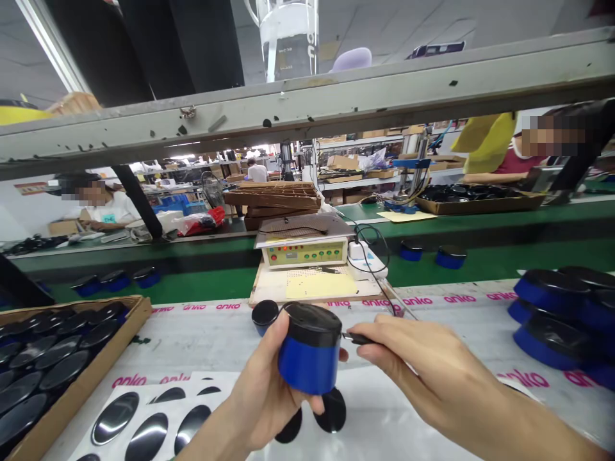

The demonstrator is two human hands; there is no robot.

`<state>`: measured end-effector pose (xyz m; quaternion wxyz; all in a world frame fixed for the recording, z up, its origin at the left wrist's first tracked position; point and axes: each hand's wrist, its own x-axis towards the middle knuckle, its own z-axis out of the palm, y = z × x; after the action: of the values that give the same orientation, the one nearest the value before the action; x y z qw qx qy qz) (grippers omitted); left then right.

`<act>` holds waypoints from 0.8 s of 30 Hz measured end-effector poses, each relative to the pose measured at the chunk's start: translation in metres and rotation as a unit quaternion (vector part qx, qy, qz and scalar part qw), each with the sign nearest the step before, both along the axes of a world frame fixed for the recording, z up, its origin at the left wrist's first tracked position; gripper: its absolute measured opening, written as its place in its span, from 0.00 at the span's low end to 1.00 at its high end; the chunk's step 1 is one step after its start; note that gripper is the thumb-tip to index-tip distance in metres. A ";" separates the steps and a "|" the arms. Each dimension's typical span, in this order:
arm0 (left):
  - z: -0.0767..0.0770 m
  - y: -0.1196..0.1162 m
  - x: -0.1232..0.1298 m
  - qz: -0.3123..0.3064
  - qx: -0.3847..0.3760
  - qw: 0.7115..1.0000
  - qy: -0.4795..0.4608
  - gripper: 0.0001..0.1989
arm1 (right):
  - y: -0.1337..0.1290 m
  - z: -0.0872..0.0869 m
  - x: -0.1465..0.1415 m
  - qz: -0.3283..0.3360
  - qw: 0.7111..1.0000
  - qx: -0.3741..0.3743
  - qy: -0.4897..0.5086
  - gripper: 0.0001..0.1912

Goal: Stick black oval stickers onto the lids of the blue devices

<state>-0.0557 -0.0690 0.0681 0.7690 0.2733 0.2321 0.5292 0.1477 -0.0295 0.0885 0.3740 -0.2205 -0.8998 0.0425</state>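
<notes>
My left hand (262,390) is wrapped round a blue cup-like part with a black top (310,349), held tilted above the bench. From the right, my right hand (413,358) pinches a small dark tool (356,338), its tip at the edge of the black top. Whether the tip touches cannot be told. Just behind the held part stands another dark-topped blue part (264,315). Below my left hand are black discs (331,410) on a pale sheet, and a white sheet of shiny black ovals (115,417) lies at the lower left.
A cardboard box (139,314) of black-topped parts stands at the left. Stacked blue parts (550,320) are at the right. Behind are a control box (307,251) with cables and a green conveyor (230,272) with parts. A shelf beam (336,102) crosses overhead. Other people sit beyond.
</notes>
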 end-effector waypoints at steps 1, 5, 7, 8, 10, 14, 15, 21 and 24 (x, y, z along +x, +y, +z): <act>0.001 -0.002 0.001 0.014 0.000 1.000 0.014 0.22 | -0.001 0.000 -0.002 0.000 1.000 0.010 0.003 0.06; 0.006 -0.007 0.005 0.059 0.007 0.996 0.069 0.21 | -0.007 0.003 -0.005 0.002 0.999 0.031 -0.006 0.08; 0.007 -0.008 0.007 0.080 0.020 0.991 0.105 0.24 | -0.011 0.001 -0.005 -0.016 0.998 0.060 -0.013 0.10; 0.007 -0.009 0.009 0.095 0.033 0.986 0.133 0.26 | -0.012 0.000 -0.006 -0.031 0.996 0.078 -0.016 0.11; 0.006 -0.009 0.012 0.143 0.083 0.964 0.211 0.30 | -0.015 -0.004 -0.008 -0.064 0.991 0.118 -0.020 0.10; 0.001 -0.012 0.017 0.222 0.183 0.888 0.358 0.32 | -0.017 -0.010 -0.013 -0.080 0.988 0.130 0.012 0.09; 0.000 -0.012 0.017 0.230 0.201 0.869 0.390 0.32 | -0.016 -0.012 -0.013 -0.059 0.994 0.093 0.025 0.09; -0.002 -0.013 0.015 0.350 0.473 0.481 0.650 0.31 | -0.009 -0.029 -0.008 0.016 0.988 -0.141 0.060 0.11; -0.002 -0.015 0.021 0.401 0.572 0.343 0.627 0.19 | -0.011 -0.034 -0.005 0.005 0.989 -0.122 0.088 0.11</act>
<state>-0.0346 -0.0843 0.0660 -0.2503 0.7727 0.3689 0.4519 0.1431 -0.0405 0.0541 0.4215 -0.2552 -0.8527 0.1734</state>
